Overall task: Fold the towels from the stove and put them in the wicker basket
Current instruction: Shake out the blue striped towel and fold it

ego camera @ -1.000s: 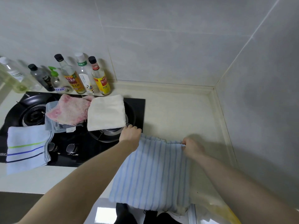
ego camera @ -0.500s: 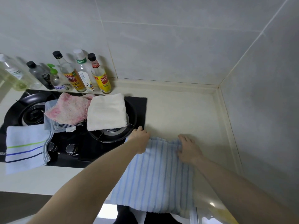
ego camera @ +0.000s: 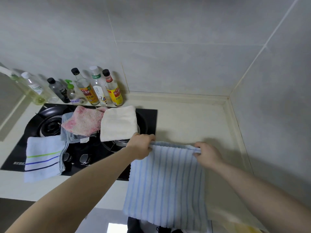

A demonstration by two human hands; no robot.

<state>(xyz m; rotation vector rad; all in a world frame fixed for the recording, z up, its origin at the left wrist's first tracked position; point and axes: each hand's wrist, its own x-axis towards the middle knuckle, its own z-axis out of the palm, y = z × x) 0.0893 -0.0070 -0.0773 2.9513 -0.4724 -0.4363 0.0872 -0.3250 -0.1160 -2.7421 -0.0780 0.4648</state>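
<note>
Both hands, left hand (ego camera: 140, 146) and right hand (ego camera: 207, 154), pinch the far corners of a blue striped towel (ego camera: 166, 185) on a cream counter (ego camera: 190, 121) in a grey-tiled corner, beside a black stove (ego camera: 87, 153) holding other towels.

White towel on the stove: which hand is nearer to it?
Left. The left hand grips the striped towel's far corner right at the white towel's near edge; the right hand grips the other corner, well off to the right.

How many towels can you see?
5, maybe more hidden. Blue striped towel held over the counter; white towel, pink towel, grey towel under the pink, and line-striped towel on the stove.
</note>
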